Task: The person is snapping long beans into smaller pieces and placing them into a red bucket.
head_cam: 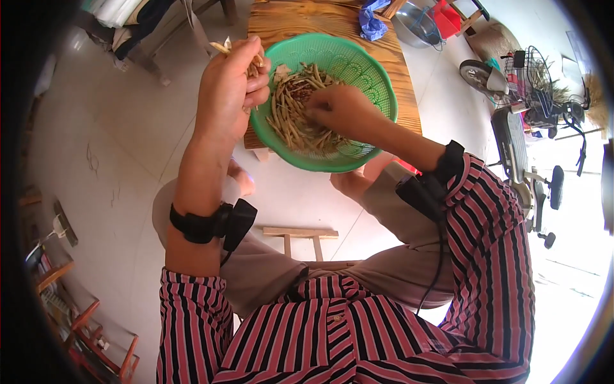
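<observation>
A green plastic basket with a perforated wall stands on a wooden table. In it lie many dried bean pods, and small reddish-brown beans show among them near the middle. My left hand, raised over the basket's left rim, is closed around several dry, pale brown pods or husks. My right hand is down inside the basket, over the pods, with its fingers bent together. Its fingertips are partly hidden, so whether it grips a pod cannot be told.
The wooden table also bears a crumpled blue plastic bag. Beyond its right edge are a metal basin and a red container. An electric scooter stands at the right. A wooden stool is below, between my legs.
</observation>
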Demonstrator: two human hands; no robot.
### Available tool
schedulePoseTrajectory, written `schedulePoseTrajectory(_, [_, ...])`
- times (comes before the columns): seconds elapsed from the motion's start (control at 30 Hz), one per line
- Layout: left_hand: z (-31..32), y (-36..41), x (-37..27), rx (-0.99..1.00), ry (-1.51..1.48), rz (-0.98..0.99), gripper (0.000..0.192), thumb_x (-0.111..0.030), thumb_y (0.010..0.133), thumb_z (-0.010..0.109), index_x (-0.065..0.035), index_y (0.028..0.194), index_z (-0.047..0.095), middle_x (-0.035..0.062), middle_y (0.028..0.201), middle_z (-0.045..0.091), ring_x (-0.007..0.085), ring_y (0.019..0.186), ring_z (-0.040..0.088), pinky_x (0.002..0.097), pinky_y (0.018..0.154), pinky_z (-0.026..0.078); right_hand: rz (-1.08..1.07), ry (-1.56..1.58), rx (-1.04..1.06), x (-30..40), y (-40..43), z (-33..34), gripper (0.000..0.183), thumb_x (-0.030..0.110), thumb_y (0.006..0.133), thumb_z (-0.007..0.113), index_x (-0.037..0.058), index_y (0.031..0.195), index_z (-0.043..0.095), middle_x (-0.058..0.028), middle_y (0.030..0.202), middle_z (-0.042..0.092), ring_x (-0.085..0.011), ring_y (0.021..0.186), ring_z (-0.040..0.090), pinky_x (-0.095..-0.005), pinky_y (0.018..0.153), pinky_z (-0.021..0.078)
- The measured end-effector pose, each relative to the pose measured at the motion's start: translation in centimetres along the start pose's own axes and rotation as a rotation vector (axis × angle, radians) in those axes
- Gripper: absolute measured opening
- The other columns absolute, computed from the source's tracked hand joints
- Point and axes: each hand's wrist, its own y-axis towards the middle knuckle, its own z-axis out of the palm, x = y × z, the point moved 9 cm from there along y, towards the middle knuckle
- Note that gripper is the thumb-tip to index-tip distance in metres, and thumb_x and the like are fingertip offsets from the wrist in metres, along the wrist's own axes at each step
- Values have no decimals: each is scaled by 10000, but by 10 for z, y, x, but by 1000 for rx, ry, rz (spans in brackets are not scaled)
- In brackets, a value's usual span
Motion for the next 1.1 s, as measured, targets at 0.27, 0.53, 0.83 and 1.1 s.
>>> schedulePoseTrajectory(0.27, [-5,-4,20,-8,90,-55,124,-182,935,546,-63,903,541,38,794,551,32,513,342,184,418,235,-13,-82,1,1,11,22,245,272,788,678,51,890,658,-110,796,659,-270,772,635,-392,707,494])
schedulePoseTrajectory(0.53, [0,-3,17,16,161,-62,127,-190,947,544,-63,950,543,-1,765,519,16,499,331,183,415,238,-26,-123,72,2,14,20,254,297,768,705,55,817,645,-80,740,642,-209,670,601,-347,659,484])
schedulePoseTrajectory(0.83, [10,-11,18,79,335,-106,210,-265,892,665,-124,830,522,-83,614,427,-4,462,289,187,417,197,247,468,133,-11,-3,2,158,175,795,702,52,882,655,-53,795,673,-104,674,595,-250,593,474])
schedulePoseTrajectory(1.1, [31,-16,24,117,508,-104,161,-184,848,687,-49,924,643,-75,585,470,3,447,323,191,413,207,249,848,126,2,-36,-33,161,168,866,666,53,967,615,-46,885,676,-76,677,563,-205,584,442])
